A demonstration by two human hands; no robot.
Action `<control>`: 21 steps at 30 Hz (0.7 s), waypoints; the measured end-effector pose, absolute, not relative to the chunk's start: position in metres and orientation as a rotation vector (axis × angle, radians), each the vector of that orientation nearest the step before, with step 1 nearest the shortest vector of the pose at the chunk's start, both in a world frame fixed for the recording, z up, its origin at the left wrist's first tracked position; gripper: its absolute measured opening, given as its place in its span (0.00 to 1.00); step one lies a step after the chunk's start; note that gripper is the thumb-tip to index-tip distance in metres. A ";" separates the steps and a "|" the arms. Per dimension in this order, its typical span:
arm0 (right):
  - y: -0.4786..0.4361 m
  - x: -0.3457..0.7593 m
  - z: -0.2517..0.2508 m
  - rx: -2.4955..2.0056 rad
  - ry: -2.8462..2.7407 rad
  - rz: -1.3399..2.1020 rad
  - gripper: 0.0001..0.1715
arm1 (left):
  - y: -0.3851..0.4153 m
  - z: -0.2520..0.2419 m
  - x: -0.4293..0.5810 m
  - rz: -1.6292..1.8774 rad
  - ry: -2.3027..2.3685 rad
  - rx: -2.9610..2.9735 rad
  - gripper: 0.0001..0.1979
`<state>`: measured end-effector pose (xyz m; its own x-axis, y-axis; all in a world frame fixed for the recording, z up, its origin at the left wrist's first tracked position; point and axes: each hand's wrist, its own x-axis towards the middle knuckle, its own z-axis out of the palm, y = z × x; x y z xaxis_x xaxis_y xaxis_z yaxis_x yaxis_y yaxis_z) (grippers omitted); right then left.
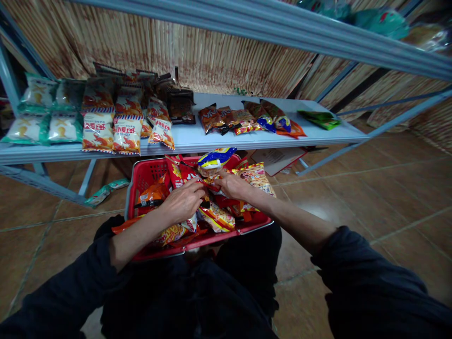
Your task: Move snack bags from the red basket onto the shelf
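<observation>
A red plastic basket full of snack bags stands before my knees. Over its middle, my left hand has its fingers closed at a red snack bag. My right hand is beside it, fingers curled in on a snack bag at the lower end of a blue-and-yellow snack bag; exactly which bag it pinches is partly hidden. Around the hands lie a yellow-and-pink snack bag, an orange snack bag and a pale yellow-edged snack bag at the right rim.
Behind the basket runs a blue metal shelf. White-and-orange bags, green-and-white bags, brown bags and a flat green bag lie on it. An upper shelf beam crosses above. Green packets lie on the tiled floor.
</observation>
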<state>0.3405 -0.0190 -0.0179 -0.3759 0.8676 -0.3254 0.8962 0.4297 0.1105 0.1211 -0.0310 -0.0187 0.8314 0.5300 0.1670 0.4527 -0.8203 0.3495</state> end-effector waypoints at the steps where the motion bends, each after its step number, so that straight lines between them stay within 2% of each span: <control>1: -0.021 0.340 -0.019 1.513 2.357 -0.128 0.18 | -0.029 -0.019 0.124 0.398 0.794 2.689 0.13; 4: -0.028 0.337 -0.024 1.517 2.386 -0.143 0.19 | -0.021 -0.016 0.138 0.574 1.029 2.553 0.13; 7: -0.034 0.334 -0.027 1.498 2.421 -0.181 0.20 | -0.007 -0.011 0.158 0.710 1.194 2.485 0.21; 9: -0.039 0.333 -0.027 1.478 2.460 -0.212 0.20 | 0.003 -0.009 0.171 0.693 1.301 2.496 0.25; 14: -0.060 0.342 -0.016 1.444 2.675 -0.136 0.26 | 0.018 -0.018 0.184 0.449 1.369 2.603 0.26; 18: -0.078 0.372 0.001 1.937 2.634 0.166 0.22 | 0.018 -0.026 0.177 0.390 1.277 2.665 0.26; 21: -0.087 0.401 0.006 2.403 2.250 0.265 0.27 | 0.010 -0.028 0.172 0.431 1.249 2.651 0.29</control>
<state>0.4007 -0.0866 0.0056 0.0651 0.9721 0.2253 0.9979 -0.0650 -0.0079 0.1719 0.0101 -0.0277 0.6053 0.7746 0.1835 0.7227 -0.6314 0.2813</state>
